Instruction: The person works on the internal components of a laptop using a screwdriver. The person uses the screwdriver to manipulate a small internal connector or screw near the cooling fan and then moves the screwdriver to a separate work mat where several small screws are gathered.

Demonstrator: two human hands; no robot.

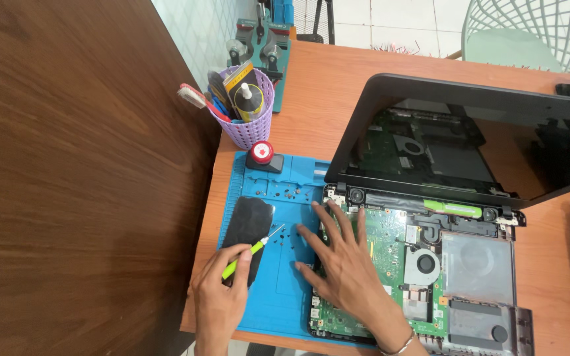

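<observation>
Holding a small screwdriver point(253, 249) with a bright green handle, the left hand point(222, 296) has its fingers closed around the handle, tip pointing up and right toward loose screws point(284, 242) on the blue mat point(278, 290). The right hand point(344, 260) lies flat with fingers spread open, gripping nothing, palm on the left edge of the laptop base point(417, 270), fingertips reaching onto the mat. The laptop has its cover off: green board point(390, 237), round fan point(423, 264) and grey metal plate point(476, 264) all exposed, with the screen point(470, 142) tilted back on the far side. A dark phone point(249, 231) lies on the mat just left of the screwdriver, partly under the left hand. More tiny screws point(288, 193) sit scattered at the far part of the mat, near a red-and-white round tool point(262, 153). A purple basket point(249, 118) of tools stands further away on the orange table point(338, 92); a dark wooden panel point(80, 178) fills the left. My read on doing this well: keep the flat hand bracing the base so it doesn't shift, keep the driver tip low and slow over the mat, and avoid sweeping the wrist through the loose screws, since they look easy to scatter. Keeping screws grouped by location looks wise.
</observation>
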